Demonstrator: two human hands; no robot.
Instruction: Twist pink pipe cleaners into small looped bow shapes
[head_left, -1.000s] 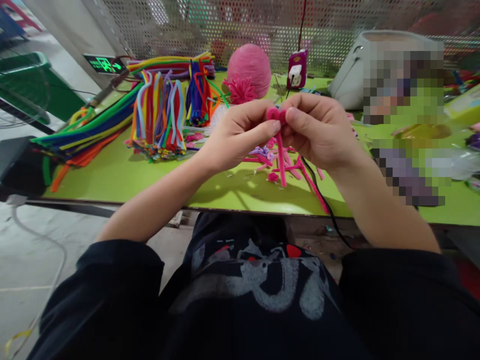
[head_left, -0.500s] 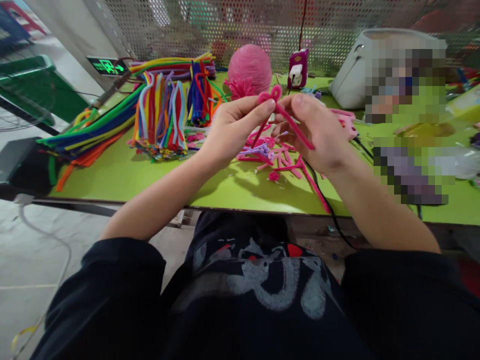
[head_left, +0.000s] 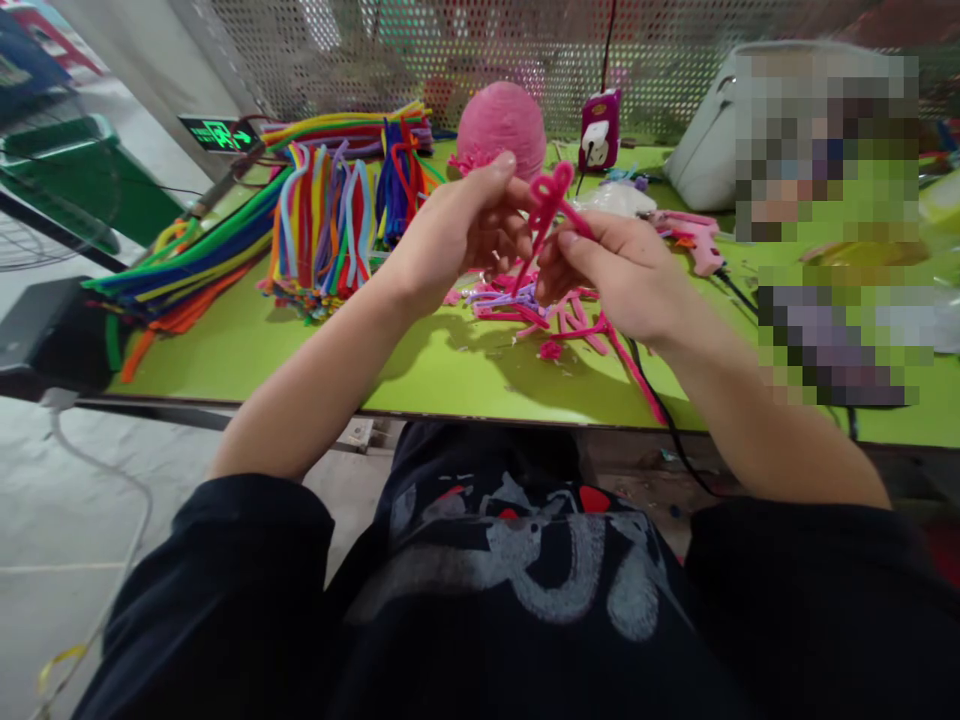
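A pink pipe cleaner (head_left: 553, 190) bent into small loops is up above the table, one thin end hanging down. My right hand (head_left: 626, 265) pinches it between thumb and fingers at the right side of the loops. Just left of the loops, my left hand (head_left: 457, 225) has its thumb lifted away from its half-curled fingers. Its fingertips are close to the pipe cleaner; whether they touch it I cannot tell. Beneath the hands lie cut pink and purple pipe cleaner pieces (head_left: 517, 305) and a small pink curled piece (head_left: 551, 350).
Bundles of coloured pipe cleaners (head_left: 319, 220) stand and lie at the left. Behind the hands is a pink ball (head_left: 502, 125). A pink glue gun (head_left: 701, 240), a purple power socket (head_left: 600, 130) and a whitish bin (head_left: 701, 130) are at the right. A black cable (head_left: 667, 440) crosses the front edge.
My left hand has let go of the loops, its thumb lifting off. My right hand has closed on the pipe cleaner, which has turned and now shows more loops.
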